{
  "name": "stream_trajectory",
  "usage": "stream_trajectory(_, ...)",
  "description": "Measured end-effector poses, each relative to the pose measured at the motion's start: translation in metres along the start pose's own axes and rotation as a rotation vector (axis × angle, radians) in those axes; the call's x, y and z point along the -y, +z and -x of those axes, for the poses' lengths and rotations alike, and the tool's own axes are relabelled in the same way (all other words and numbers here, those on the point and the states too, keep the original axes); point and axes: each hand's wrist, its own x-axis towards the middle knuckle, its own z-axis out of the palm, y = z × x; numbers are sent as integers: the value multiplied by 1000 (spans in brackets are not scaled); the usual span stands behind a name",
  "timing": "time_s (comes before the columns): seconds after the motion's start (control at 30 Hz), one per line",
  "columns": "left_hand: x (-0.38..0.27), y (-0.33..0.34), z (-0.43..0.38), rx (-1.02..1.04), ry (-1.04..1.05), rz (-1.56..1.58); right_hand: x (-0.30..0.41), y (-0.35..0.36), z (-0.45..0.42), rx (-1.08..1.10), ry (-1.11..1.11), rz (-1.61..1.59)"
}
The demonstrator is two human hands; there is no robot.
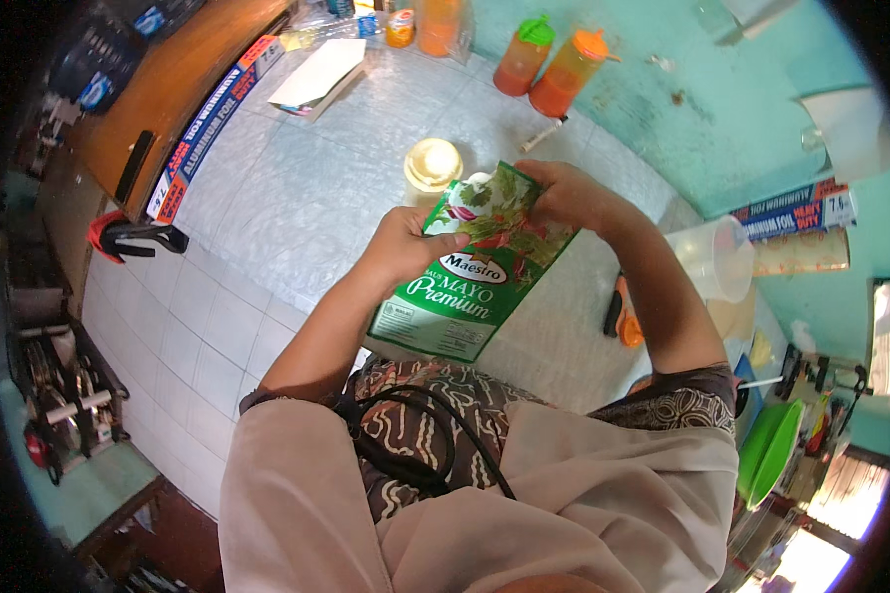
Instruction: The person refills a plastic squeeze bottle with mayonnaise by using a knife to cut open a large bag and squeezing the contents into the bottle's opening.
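Note:
A green Maestro mayonnaise pouch is tilted in front of me, its printed side facing up. My left hand pinches its left edge, thumb on top. At the upper right corner, my right hand grips the same pouch, with some fingers hidden behind it. Something white shows at the pouch's upper edge; whether it is mayonnaise I cannot tell. Just beyond the pouch stands a round container with a pale cream content or surface, its lower part partly covered by the pouch.
Two sauce bottles and a marker are near the wall. A white box and an aluminium foil box lie at the far left. Orange-handled scissors and a clear plastic container are by my right arm.

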Motion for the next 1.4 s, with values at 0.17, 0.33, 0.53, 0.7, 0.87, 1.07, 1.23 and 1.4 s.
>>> stream_trajectory(0.17,5,5,3,-46,50,415,54,-14,-8,163,242,3)
stream_trajectory(0.33,10,3,-8,287,-70,805,45,-12,-33,66,216,45)
stream_trajectory(0.53,15,15,-27,251,-24,1008,58,-21,-49,49,218,184)
stream_trajectory(0.7,8,27,-33,173,-122,1054,31,-34,-68,202,12,445)
stream_trajectory(0.87,7,37,-35,136,-91,1198,30,-37,-74,259,-324,554)
stream_trajectory(1.07,1,41,-30,114,-89,1325,71,-24,-56,147,107,340)
stream_trajectory(1.23,-4,39,-25,109,-113,1352,94,-25,-45,141,537,24)
stream_trajectory(1.4,-12,34,-22,89,-121,1455,91,-25,-49,204,507,-81)
